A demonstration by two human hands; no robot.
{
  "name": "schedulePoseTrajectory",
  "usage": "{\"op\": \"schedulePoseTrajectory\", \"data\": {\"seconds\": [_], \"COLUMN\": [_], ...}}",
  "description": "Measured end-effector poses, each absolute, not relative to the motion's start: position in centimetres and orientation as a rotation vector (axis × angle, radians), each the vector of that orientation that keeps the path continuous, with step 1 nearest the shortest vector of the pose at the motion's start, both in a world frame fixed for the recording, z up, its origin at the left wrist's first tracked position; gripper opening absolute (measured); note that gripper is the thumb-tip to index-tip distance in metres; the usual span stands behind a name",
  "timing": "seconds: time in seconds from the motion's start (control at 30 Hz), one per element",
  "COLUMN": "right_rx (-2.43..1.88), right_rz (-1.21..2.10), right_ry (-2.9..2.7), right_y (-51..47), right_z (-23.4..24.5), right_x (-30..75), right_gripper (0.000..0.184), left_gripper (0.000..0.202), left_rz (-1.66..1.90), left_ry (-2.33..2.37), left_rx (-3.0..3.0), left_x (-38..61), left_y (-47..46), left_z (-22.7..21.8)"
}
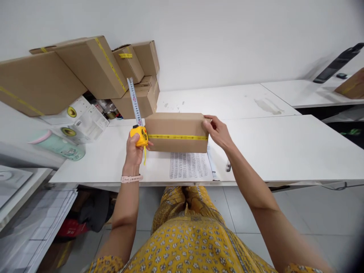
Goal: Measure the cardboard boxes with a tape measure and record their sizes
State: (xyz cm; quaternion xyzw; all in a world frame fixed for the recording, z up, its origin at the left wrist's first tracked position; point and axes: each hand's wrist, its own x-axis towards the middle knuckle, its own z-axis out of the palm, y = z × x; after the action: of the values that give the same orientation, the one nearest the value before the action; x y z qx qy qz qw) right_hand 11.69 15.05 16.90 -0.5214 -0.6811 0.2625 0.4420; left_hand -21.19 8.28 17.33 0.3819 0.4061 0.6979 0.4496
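Between our two hands we have the box (178, 146), its long face with the yellow strip (176, 137) turned toward us; we cannot tell whether it rests on the desk (284, 148) or is slightly raised. Our left hand (134, 149) is closed around the tape measure (139, 135), thumb across its yellow case, and some of its fingertips show at the box's near left end. From the case, the blade (133, 100) sticks out, pointing away beyond our left hand. A pale band (132, 178) circles the wrist just below that hand. Our right hand (217, 131) is partly closed, pinching the box's far right corner with the thumb on our side and the other fingers mostly hidden behind.

Nearer to us than both hands, and between them, the printed sheet (189, 167) lies on the desk, its far part covered by the box. Beyond our left hand we see stacked cartons (96, 70) against the wall (213, 45). Left of that hand are the avocado pack (82, 119) and, further out, the mint tumbler (61, 146), leaning in our view. Well beyond our right hand is a dark bottle (335, 64).
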Motion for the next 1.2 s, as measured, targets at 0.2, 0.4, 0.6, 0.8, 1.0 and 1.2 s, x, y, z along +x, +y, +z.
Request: {"op": "schedulePoseTrajectory", "data": {"seconds": [0.2,0.4,0.6,0.8,1.0,1.2], "right_rx": [-1.497,-1.275,-1.435,-1.264,-1.166,-1.206], "right_rz": [0.424,0.298,0.385,0.144,0.062,0.299], "right_ry": [-1.717,-1.922,-2.157,-2.398,-2.558,-2.437], "right_y": [18.7,22.1,22.2,16.7,15.5,19.2], "right_z": [19.5,18.7,19.6,20.7,17.7,20.7], "right_x": [11.5,10.3,9.7,9.6,12.7,14.8], "right_gripper": [0.041,0.036,0.045,0.070,0.058,0.035], "left_gripper": [0.055,0.054,0.049,0.051,0.054,0.052], "left_rz": [1.661,1.648,1.207,1.171,1.144,1.101], "left_ry": [0.992,0.933,0.850,0.908,0.941,0.893], "left_rx": [0.981,1.100,1.052,0.975,0.885,0.878], "left_x": [-20.2,-16.2,-13.3,-14.7,-15.2,-13.6], "left_y": [9.1,4.8,2.9,4.0,3.4,3.3], "left_z": [20.1,19.2,18.0,19.0,19.6,20.3]}}
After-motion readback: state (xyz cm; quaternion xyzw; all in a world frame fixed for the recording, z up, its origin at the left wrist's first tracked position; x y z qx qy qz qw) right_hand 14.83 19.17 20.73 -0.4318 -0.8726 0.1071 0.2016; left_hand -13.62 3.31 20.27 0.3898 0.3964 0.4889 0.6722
